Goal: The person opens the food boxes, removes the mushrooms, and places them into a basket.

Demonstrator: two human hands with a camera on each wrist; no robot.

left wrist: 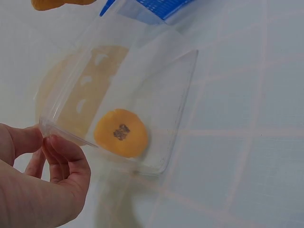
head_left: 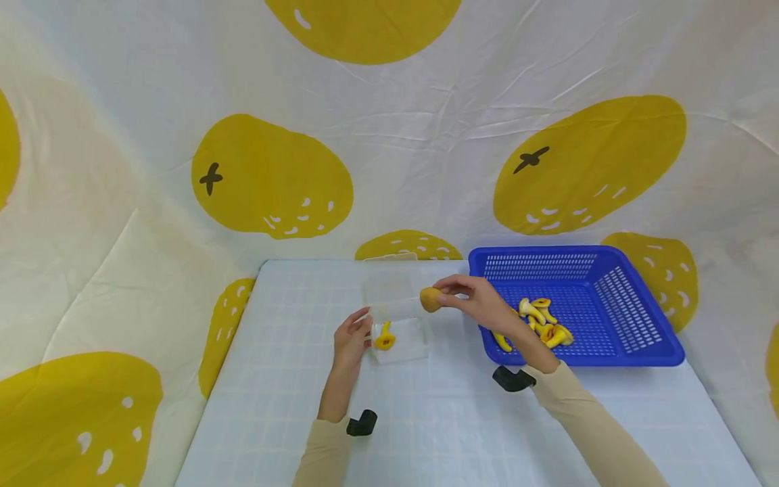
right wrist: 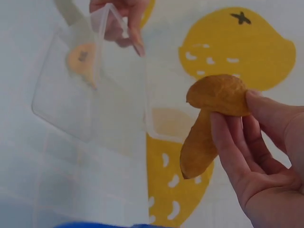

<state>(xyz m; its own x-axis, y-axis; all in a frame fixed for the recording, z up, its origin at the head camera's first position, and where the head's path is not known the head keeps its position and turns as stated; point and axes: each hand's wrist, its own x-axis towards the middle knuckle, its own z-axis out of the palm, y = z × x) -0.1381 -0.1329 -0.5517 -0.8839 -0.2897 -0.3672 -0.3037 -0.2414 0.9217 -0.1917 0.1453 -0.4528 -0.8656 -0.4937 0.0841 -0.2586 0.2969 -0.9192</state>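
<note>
My right hand [head_left: 483, 304] pinches a brown mushroom [right wrist: 219, 96] by its cap, thumb on one side and fingers on the other. The stem points away from the palm in the right wrist view. It is held up over the table, right of a clear plastic box [head_left: 409, 352]. The box stands with its hinged lid [head_left: 391, 287] thrown back. Inside lies a yellow-orange mushroom [left wrist: 120, 133] with a dark spot on its face. At the box's left side, my left hand [head_left: 351, 341] pinches the rim between thumb and fingers.
A blue plastic basket [head_left: 578, 360] stands on the right of the table, holding several yellow mushrooms [head_left: 556, 335] on its left side. The pale checked tabletop [head_left: 274, 318] meets a white cloth [head_left: 414, 149] printed with big yellow fruits at the back.
</note>
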